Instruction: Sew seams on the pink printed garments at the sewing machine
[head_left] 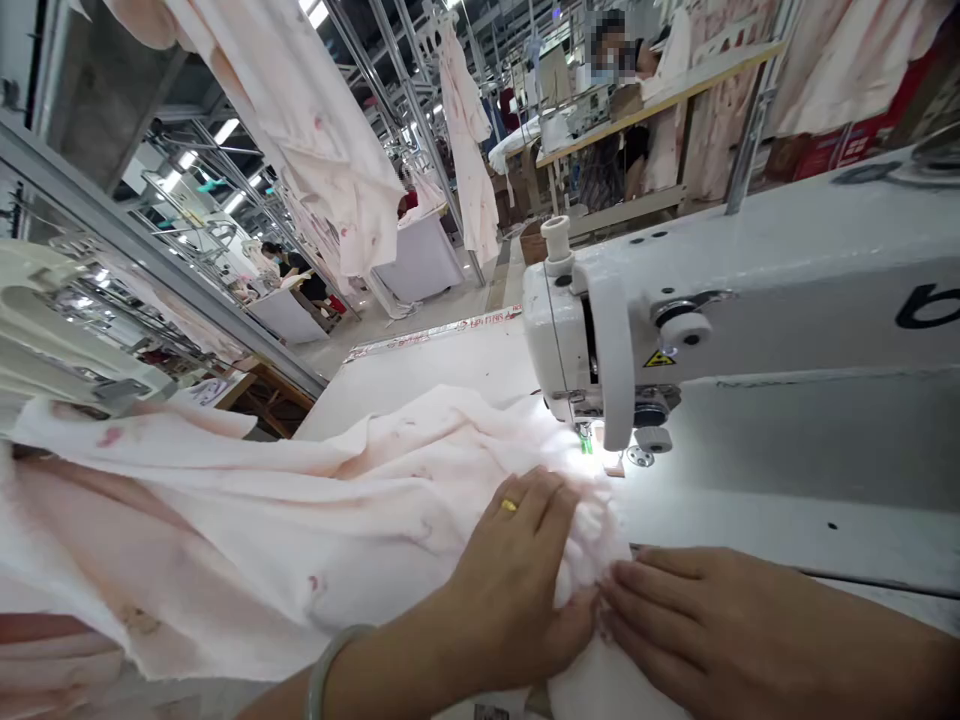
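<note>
A pale pink fabric (300, 500) with small red marks lies spread over the white table and runs under the needle of a white sewing machine (750, 300). My left hand (517, 580), with a gold ring and a green bangle on the wrist, lies flat on the fabric just in front of the presser foot (592, 445), fingers stretched out. My right hand (705, 620) rests next to it with its fingertips pressed on the fabric's edge. The two hands touch at the fingertips.
The white table (450, 360) stretches away behind the fabric, with a printed tape (435, 332) along its far edge. Pink garments (465, 130) hang on overhead rails. Other people work at tables in the background. A cream hanger rack (45, 330) stands at left.
</note>
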